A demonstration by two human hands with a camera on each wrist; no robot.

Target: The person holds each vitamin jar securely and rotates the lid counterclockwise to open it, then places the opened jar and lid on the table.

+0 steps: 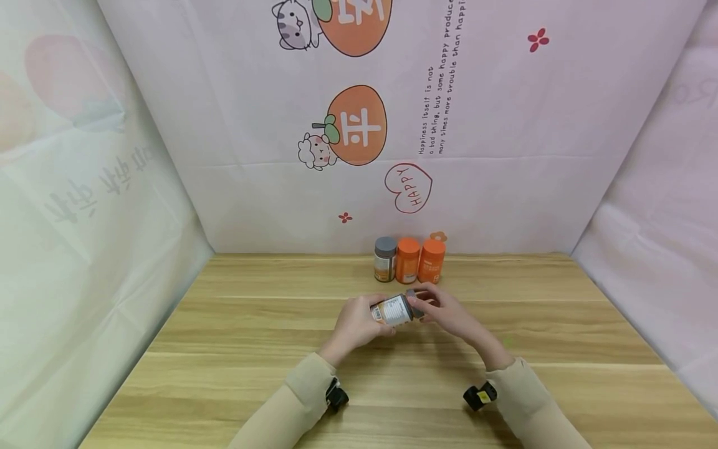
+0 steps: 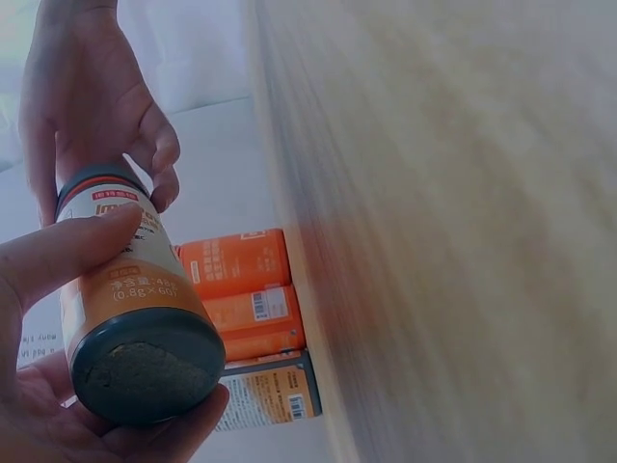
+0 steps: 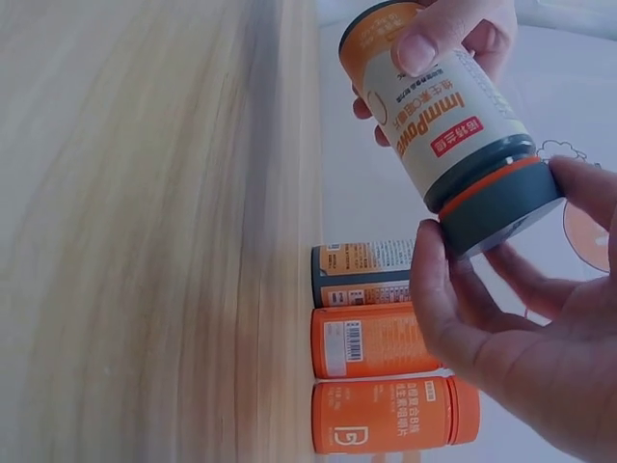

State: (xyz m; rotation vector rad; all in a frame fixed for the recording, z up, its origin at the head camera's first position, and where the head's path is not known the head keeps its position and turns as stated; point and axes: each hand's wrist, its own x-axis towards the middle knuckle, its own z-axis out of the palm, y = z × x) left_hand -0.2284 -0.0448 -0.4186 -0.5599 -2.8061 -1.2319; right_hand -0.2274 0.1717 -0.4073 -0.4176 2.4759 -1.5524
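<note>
My left hand (image 1: 359, 321) grips the body of a supplement bottle (image 1: 392, 310) with a dark grey-green base and a white and orange label. The bottle is tilted above the table, its cap end pointing to the right. Fingers and thumb of my right hand (image 1: 445, 310) pinch the dark cap (image 3: 506, 204) around its sides. An orange-red ring shows between cap and bottle neck in the right wrist view. The left thumb lies across the label in the left wrist view, where the bottle's base (image 2: 149, 371) faces the camera.
Behind the hands, three bottles stand in a row by the back wall: a grey-capped bottle (image 1: 384, 260), an orange bottle (image 1: 407, 262) and another orange bottle (image 1: 432, 263). The wooden table (image 1: 252, 349) meets printed white cloth (image 1: 269, 206) at the back and sides.
</note>
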